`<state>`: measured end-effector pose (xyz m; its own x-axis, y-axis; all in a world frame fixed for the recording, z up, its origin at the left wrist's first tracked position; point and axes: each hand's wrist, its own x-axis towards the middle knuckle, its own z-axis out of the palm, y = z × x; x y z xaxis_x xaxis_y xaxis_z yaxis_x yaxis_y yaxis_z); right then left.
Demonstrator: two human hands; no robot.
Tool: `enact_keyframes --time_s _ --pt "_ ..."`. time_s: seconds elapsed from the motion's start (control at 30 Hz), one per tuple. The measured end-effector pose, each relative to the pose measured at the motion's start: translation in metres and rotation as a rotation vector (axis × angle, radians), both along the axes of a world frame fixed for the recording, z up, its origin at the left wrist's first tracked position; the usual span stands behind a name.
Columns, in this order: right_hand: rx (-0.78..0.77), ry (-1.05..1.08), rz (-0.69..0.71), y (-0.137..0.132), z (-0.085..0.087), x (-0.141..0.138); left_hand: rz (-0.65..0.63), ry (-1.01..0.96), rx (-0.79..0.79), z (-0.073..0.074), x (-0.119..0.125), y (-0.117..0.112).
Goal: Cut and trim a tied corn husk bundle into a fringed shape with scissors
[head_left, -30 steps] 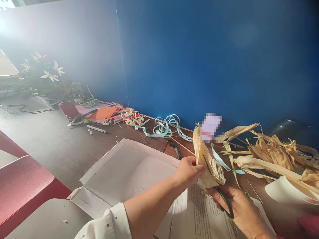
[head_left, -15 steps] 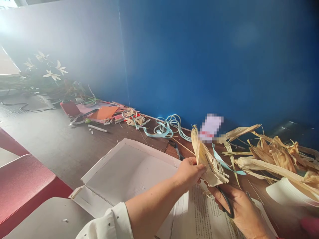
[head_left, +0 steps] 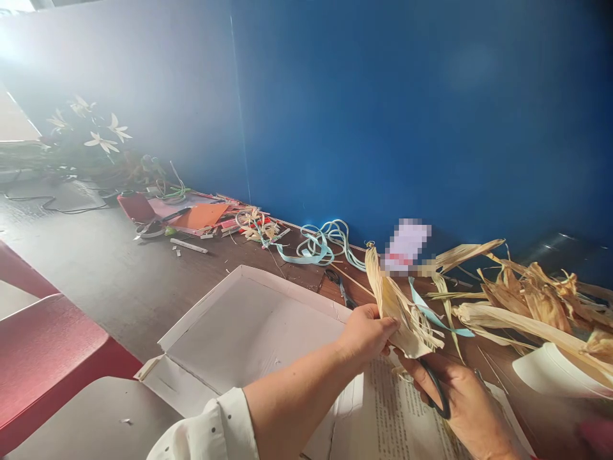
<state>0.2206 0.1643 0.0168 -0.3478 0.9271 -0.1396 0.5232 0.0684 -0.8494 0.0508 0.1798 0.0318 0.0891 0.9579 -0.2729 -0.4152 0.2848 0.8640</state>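
My left hand pinches a pale dried corn husk that stands upright above a printed paper sheet. The husk's lower end is cut into thin curling strips. My right hand is closed on dark-handled scissors, whose blades reach up into the husk's fringed end. Both hands hover over the front of the brown table.
A flattened white cardboard box lies left of my hands. A heap of dried husks and a white bowl lie to the right. Light blue ribbon, other scissors, coloured paper and white flowers sit along the blue wall. Red chairs stand left.
The husk has tilted slightly left and its cut strips have spread a little more. Both hands stay in nearly the same place.
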Motion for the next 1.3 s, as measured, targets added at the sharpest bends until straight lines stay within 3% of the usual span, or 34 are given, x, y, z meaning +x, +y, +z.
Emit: enact_keyframes --time_s 0.23,0.4,0.67,0.83,1.3 --pt "-0.038 0.102 -0.096 -0.01 0.014 -0.013 -0.016 0.032 -0.013 0.0 0.001 -0.001" --pt "-0.074 0.169 -0.131 -0.01 0.015 -0.014 -0.035 0.007 -0.045 0.002 0.001 -0.002" --pt "-0.005 0.096 -0.095 -0.008 0.01 -0.007 -0.038 -0.019 -0.063 0.002 0.002 -0.002" --pt "-0.045 0.036 -0.033 -0.001 0.003 0.001 -0.042 -0.041 -0.067 0.003 0.001 -0.003" --pt "-0.046 0.074 -0.049 -0.004 0.008 -0.003 -0.047 -0.041 -0.061 -0.002 0.001 -0.002"
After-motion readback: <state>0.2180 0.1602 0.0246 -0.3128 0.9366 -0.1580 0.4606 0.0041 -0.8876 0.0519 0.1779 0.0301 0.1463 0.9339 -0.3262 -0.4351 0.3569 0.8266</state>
